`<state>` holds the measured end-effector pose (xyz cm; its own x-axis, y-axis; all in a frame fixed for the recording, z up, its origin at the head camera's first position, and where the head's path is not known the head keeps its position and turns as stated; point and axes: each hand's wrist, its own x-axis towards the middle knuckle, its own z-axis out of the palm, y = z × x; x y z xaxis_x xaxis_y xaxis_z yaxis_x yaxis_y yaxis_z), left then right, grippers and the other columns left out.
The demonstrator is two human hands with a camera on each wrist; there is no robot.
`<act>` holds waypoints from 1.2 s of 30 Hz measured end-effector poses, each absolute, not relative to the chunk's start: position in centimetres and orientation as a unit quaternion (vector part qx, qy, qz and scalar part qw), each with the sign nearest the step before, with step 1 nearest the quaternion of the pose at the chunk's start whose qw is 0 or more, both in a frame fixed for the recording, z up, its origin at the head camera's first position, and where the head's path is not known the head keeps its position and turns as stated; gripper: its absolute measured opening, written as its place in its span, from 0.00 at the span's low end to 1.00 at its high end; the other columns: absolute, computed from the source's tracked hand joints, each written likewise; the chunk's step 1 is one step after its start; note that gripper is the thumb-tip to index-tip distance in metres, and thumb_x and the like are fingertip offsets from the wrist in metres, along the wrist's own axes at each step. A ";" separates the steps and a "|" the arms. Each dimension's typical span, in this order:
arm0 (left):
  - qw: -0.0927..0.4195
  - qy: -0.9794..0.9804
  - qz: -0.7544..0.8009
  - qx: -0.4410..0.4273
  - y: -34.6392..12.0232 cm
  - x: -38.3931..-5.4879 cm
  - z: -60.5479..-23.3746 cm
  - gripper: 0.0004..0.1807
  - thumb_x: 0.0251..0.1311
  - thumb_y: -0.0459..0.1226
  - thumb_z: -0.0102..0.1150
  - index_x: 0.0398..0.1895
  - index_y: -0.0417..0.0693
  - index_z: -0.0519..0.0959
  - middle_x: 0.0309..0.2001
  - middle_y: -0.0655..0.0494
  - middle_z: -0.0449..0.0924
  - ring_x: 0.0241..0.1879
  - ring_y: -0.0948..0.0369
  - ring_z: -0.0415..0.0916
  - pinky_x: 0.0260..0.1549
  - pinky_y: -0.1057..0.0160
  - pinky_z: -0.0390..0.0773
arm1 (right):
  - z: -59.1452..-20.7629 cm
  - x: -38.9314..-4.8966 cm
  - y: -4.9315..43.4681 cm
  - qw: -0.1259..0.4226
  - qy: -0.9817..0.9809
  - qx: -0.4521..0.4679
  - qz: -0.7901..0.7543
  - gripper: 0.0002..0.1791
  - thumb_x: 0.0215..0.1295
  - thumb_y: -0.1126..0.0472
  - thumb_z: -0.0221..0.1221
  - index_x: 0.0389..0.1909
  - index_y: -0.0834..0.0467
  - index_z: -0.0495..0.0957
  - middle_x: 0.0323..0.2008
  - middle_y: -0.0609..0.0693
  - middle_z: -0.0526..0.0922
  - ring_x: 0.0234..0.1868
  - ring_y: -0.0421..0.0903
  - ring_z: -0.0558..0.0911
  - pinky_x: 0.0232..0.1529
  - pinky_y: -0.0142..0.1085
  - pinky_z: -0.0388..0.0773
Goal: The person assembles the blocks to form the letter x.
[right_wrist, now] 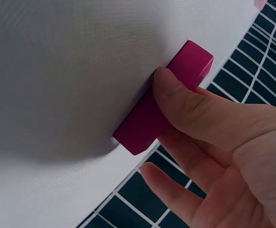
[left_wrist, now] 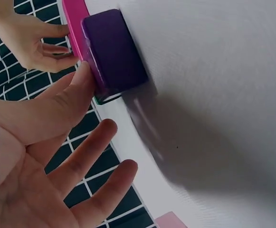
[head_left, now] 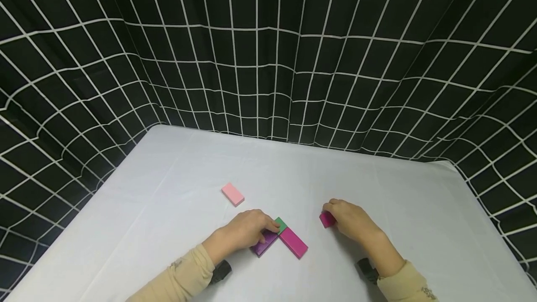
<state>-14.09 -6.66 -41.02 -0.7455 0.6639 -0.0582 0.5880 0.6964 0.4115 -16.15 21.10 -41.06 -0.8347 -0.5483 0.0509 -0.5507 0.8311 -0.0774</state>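
Observation:
My left hand (head_left: 246, 230) is at a group of blocks on the table. Its thumb and index finger hold the purple block (head_left: 262, 245), the index fingertip reaching the small green block (head_left: 280, 223); the other fingers stand spread in the left wrist view. A magenta block (head_left: 293, 243) lies at an angle to the purple one, its far end against the green. To the right, my right hand (head_left: 351, 220) pinches a second magenta block (right_wrist: 140, 121) between thumb and fingers, close over the cloth. The fingers behind that block are partly hidden.
A light pink block (head_left: 232, 194) lies by itself beyond my left hand. White cloth (head_left: 189, 162) covers the table, and a black curtain with a white grid (head_left: 268, 50) hangs around its back and sides. Dark bands (head_left: 221, 271) sit at both wrists.

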 end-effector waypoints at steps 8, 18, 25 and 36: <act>0.086 0.918 0.172 0.346 -6.4 -14.3 -40.9 0.18 0.46 0.28 0.71 0.44 0.47 0.86 0.49 0.61 0.84 0.52 0.56 0.79 0.49 0.61 0.78 | -41.1 -16.3 21.3 0.030 -0.957 0.285 0.047 0.20 0.38 0.78 0.73 0.32 0.58 0.80 0.27 0.45 0.76 0.30 0.44 0.78 0.33 0.38 0.80; 0.095 0.914 0.191 0.344 -6.5 -14.7 -40.7 0.19 0.44 0.30 0.72 0.43 0.49 0.86 0.48 0.59 0.84 0.50 0.54 0.80 0.42 0.63 0.81 | -41.1 -16.7 21.3 0.064 -0.945 0.317 0.053 0.20 0.38 0.77 0.73 0.32 0.57 0.80 0.26 0.43 0.77 0.27 0.41 0.77 0.31 0.36 0.80; 0.090 0.914 0.188 0.347 -6.5 -14.8 -40.5 0.20 0.40 0.31 0.75 0.42 0.51 0.87 0.46 0.58 0.85 0.47 0.56 0.81 0.37 0.65 0.80 | -40.7 -17.2 20.6 0.089 -0.933 0.345 0.058 0.21 0.38 0.80 0.71 0.32 0.57 0.79 0.26 0.44 0.80 0.26 0.42 0.78 0.31 0.37 0.80; 0.087 0.920 0.175 0.339 -6.3 -14.8 -40.6 0.21 0.38 0.32 0.77 0.41 0.52 0.88 0.45 0.59 0.85 0.45 0.58 0.82 0.34 0.68 0.80 | -40.8 -17.4 19.8 0.107 -0.919 0.376 0.057 0.20 0.37 0.80 0.72 0.32 0.58 0.81 0.30 0.48 0.84 0.34 0.47 0.84 0.48 0.52 0.79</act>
<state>-14.75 -6.28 -40.55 -0.7550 0.6544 -0.0425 0.5933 0.7093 0.3806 -17.36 19.77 -40.84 -0.6943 -0.6784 0.2401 -0.7029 0.7108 -0.0242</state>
